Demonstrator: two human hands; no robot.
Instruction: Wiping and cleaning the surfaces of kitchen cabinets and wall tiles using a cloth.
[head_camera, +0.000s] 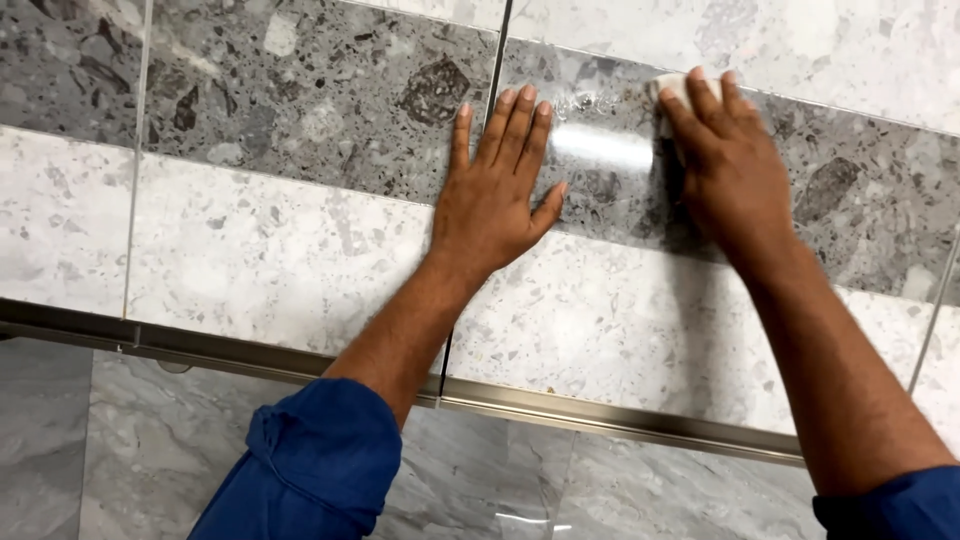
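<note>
Two hands pressed on a speckled tiled wall, one with a white cloth.

The tiled wall (300, 250) runs in dark and pale grey bands above a metal trim strip (600, 415) and marbled tiles below. The left hand (495, 190) lies flat, fingers spread, across a grout joint on the dark band. The right hand (730, 165) presses a small white cloth (672, 88), mostly hidden under its fingers, near the band's upper edge.

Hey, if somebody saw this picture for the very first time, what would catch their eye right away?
Two bare hands pressed on a speckled stone tile surface: the left hand lies flat, fingers spread, on the dark grey tile, across a grout line. To its right, the right hand presses a small white cloth against the dark tile, beside a wet, shiny patch. A metal trim strip runs across below, and blue sleeves frame the bottom.
</note>
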